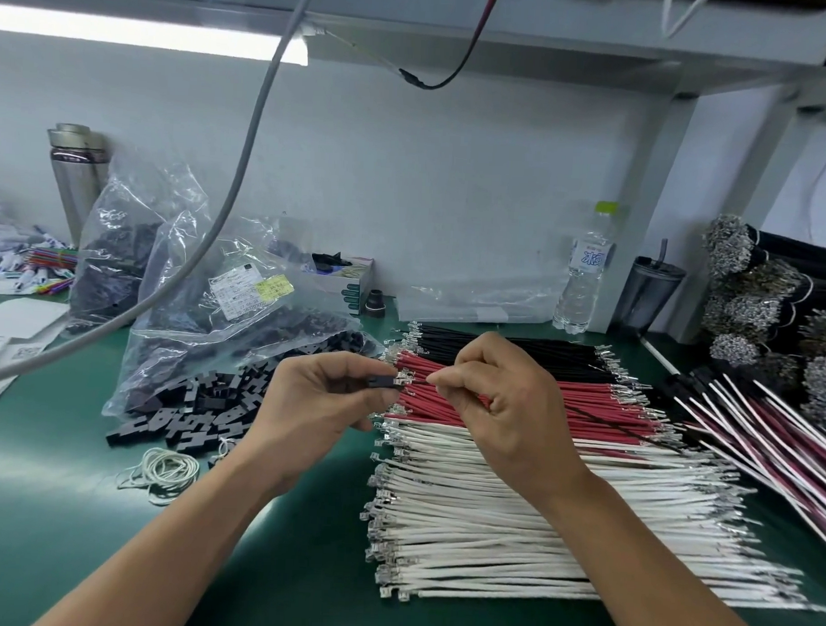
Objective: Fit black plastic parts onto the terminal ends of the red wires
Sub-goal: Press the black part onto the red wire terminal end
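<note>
- The clear water bottle (585,273) with a pale green cap stands at the back of the counter (52,510); its blue label carries the character 水, and the rest is too blurred to read.
- A white and yellow sticker (251,289) on the crinkled clear plastic bag (221,323) bears small print that cannot be read.
- The left hand (317,403) pinches a small black plastic part (383,382) between thumb and curled fingers, just above the left ends of the wire stacks.
- The right hand (497,401) pinches a thin wire (600,418) near its metal terminal, which meets the open end of the black part; whether this wire is red or black cannot be told, as it reads dark where it trails off to the right.
- The red wires (572,405) lie in a flat layer on the counter under both hands, between a layer of black wires (518,350) behind and a layer of white wires (511,520) in front; all have shiny crimped metal ends.
- Loose blocky black plastic parts (198,412) spill from the bag's mouth onto the smooth green counter, left of the wires.
- A few thin off-white rubber bands (163,472) lie in front of that pile.
- A dull metal flask (74,179) stands at the far left.
</note>
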The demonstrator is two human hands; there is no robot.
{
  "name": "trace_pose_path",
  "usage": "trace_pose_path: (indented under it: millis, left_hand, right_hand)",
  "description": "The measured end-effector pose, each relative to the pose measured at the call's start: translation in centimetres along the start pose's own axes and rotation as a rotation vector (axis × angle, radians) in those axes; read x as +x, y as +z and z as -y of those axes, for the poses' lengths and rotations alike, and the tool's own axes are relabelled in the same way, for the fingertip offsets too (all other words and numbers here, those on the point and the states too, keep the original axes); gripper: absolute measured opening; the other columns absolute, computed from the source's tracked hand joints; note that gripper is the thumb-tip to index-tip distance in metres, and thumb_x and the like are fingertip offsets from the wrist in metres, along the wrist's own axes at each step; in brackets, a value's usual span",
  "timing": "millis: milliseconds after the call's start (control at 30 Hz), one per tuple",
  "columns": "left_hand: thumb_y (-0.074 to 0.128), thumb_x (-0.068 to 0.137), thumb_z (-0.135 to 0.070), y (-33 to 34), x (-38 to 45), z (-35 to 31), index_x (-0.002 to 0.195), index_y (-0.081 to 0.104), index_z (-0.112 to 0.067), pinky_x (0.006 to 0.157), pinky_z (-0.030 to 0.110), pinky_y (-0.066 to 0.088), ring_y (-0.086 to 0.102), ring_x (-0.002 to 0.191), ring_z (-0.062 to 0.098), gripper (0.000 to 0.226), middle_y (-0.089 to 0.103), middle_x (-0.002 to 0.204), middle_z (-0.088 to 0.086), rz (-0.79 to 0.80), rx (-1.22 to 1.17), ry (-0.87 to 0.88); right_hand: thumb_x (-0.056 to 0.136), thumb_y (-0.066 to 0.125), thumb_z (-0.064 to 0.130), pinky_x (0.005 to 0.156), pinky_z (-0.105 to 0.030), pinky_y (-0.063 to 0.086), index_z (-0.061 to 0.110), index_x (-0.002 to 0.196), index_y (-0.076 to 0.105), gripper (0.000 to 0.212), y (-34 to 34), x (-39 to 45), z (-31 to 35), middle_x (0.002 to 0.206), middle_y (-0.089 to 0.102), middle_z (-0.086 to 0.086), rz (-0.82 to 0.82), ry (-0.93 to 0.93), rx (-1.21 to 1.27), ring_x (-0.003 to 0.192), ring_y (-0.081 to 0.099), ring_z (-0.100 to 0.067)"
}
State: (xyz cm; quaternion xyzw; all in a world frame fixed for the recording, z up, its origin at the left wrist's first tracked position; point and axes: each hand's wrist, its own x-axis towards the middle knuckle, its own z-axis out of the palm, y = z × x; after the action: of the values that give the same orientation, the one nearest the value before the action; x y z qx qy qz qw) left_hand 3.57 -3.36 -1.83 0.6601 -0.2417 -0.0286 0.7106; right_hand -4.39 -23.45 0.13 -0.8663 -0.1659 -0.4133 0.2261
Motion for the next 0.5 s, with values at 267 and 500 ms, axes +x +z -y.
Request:
trace_pose_path:
  millis: [267,500]
  left_hand:
    - [0.087,0.061,-0.016,-0.1,-0.1,-0.3,0.085,0.084,-0.018,0.062,0.027,0.061,0.067,0.068,0.022,0.024,0.077,0.084,0.013,0.049,0.015,0.026]
    - [0.085,0.068,-0.02,0.3,-0.3,0.0,0.091,0.084,-0.017,0.063,0.043,0.058,0.067,0.07,0.04,0.023,0.074,0.082,0.015,0.091,0.191,0.085]
  right_hand:
    - [0.086,0.078,0.013,0.066,-0.026,0.051,0.018,0.093,0.081,0.01,0.0,0.1,-0.4,0.083,0.059,0.008,0.089,0.146,0.206,0.077,0.06,-0.014]
    - [0.086,0.078,0.014,0.064,-0.029,0.049,0.017,0.095,0.08,0.01,0.9,-0.1,0.0,0.082,0.055,0.009,0.146,0.113,0.165,0.075,0.058,-0.011]
